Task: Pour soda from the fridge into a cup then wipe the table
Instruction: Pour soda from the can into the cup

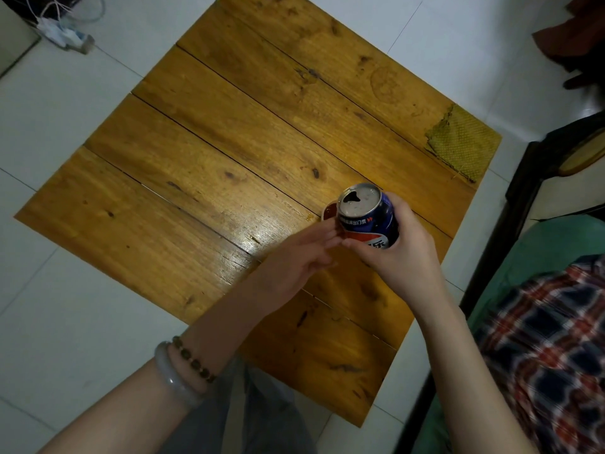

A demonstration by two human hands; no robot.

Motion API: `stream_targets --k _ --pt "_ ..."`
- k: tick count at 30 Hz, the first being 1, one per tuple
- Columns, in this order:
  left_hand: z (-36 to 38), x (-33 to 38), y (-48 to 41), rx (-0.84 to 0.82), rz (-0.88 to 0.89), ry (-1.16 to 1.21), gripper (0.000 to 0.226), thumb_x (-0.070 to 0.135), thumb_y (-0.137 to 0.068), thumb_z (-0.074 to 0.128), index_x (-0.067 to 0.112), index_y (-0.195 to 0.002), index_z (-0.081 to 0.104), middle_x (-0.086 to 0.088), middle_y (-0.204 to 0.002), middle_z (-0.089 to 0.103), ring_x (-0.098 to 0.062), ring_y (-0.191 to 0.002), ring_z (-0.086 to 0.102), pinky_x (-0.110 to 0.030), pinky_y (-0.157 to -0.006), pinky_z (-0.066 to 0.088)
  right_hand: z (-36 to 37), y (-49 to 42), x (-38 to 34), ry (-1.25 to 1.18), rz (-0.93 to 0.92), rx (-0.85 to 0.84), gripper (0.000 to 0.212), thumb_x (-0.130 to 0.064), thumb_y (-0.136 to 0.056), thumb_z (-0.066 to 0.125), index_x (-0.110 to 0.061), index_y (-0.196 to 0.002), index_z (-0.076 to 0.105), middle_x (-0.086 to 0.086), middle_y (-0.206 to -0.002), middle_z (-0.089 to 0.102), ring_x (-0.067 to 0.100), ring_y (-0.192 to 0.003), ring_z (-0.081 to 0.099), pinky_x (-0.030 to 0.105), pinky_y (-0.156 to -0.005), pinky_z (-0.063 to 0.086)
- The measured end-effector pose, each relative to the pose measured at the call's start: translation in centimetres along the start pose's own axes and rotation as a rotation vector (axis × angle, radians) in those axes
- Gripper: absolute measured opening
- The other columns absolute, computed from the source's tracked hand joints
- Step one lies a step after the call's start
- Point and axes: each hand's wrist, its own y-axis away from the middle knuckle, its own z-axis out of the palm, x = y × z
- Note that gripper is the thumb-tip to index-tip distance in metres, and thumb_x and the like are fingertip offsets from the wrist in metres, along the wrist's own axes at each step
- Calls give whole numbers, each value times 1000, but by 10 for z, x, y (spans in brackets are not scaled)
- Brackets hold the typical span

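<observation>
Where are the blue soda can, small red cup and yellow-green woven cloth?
Blue soda can [373, 221], head view, printed side wall.
Small red cup [328, 212], head view, rim showing beside can.
Yellow-green woven cloth [463, 142], head view, its middle.

Pretty plain room tbh: a white tiled floor [82, 132] with thin grout lines is seen all round. A honey-stained plank surface [229, 142] is set at an angle, and some glare is caught on its varnish. A white power strip [65, 36] with tangled cables is left on the tiles at top left. A dark wooden frame [523, 191] is placed along the right, with a green cushion [540, 250] and plaid fabric [550, 339] seen past it.
</observation>
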Motion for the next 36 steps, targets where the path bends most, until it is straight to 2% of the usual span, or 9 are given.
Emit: stream_targets --k 6,12,17,21,25,28,30,33,36 --pt "-27 38 14 47 128 -156 64 -2 -67 44 30 -121 56 12 -127 60 -9 -127 47 -38 -104 40 24 -13 -31 -113 -23 87 79 -38 -66 81 -30 -134 40 -16 -127 53 9 -121 47 38 -98 46" --pt "-66 62 16 131 137 -307 70 -1 -66 46 41 -121 57 16 -134 54 -4 -129 44 -47 -108 35 64 -36 -49 -213 -18 150 80 -38 -63 83 -29 -132 44 -14 -121 49 8 -117 45 41 -97 44" --pt "-95 65 8 200 88 -411 70 2 -71 48 33 -133 50 17 -136 51 -1 -127 45 -34 -103 40 102 -58 -47 -338 14 136 70 -27 -62 84 -31 -123 49 -19 -118 56 0 -113 50 33 -95 47" --pt "-112 65 -3 217 60 -488 67 5 -66 46 37 -126 51 18 -133 51 -1 -126 45 -25 -98 40 128 -69 -40 -400 78 129 64 -28 -64 84 -32 -118 50 -26 -106 57 -16 -99 51 13 -86 44" --pt "-124 64 -14 234 18 -539 68 -15 -75 43 20 -133 47 5 -134 51 -8 -128 44 -15 -89 43 149 -77 -33 -415 79 131 65 -26 -65 82 -22 -122 50 -16 -114 60 -2 -106 56 23 -90 48" --pt "-129 64 -20 210 -7 -525 70 -10 -67 44 12 -133 47 1 -134 53 -10 -127 46 -23 -98 42 156 -81 -32 -402 79 140 64 -23 -67 82 -22 -122 50 -16 -111 58 -3 -101 55 9 -83 43" --pt "-132 65 -23 203 -25 -528 70 -7 -64 45 11 -132 47 0 -132 53 -9 -125 47 -26 -101 41 159 -82 -30 -401 93 135 66 -24 -67 83 -21 -124 49 -15 -112 57 -3 -101 54 5 -82 41" --pt "-135 63 -27 195 -27 -542 70 -1 -61 47 15 -129 48 5 -128 55 -3 -122 48 -20 -97 41 161 -82 -28 -426 117 121 68 -22 -66 82 -22 -124 47 -16 -114 56 -4 -103 53 6 -84 40" --pt "-139 61 -30 190 -27 -567 65 -6 -68 49 19 -128 48 9 -126 54 -2 -123 47 -18 -91 41 160 -83 -27 -431 118 131 68 -18 -67 82 -20 -125 47 -17 -112 55 -8 -100 50 2 -83 38"
